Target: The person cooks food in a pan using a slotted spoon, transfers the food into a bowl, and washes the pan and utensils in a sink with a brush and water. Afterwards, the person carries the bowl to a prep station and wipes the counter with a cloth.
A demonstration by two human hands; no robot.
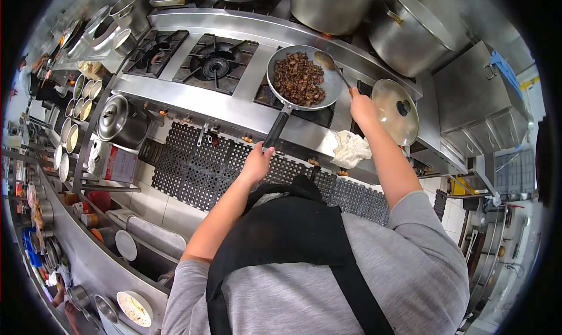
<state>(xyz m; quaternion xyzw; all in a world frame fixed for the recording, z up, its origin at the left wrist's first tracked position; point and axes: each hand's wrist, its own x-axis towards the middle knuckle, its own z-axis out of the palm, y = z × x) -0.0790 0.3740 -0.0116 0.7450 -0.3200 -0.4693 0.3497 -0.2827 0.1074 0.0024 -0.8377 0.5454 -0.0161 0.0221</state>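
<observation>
My left hand (256,163) is closed around the black handle of a frying pan (331,92) that sits over a stove burner. Browned chopped meat (297,79) lies in the left and middle part of the pan. In my right hand (363,108) is a spoon (325,60), its bowl resting inside the pan's right side, apart from most of the meat. Right of that hand, a glass lid (396,112) with a black knob lies on the stove. A crumpled white cloth (351,149) is on the stove's front edge, below my right forearm.
Two bare burners (215,64) are left of the pan. Large steel pots (333,7) stand behind on a raised back range. A lidded pot (120,121) is at the left, near a rack of food containers (72,138). Black perforated mats (196,165) cover the floor.
</observation>
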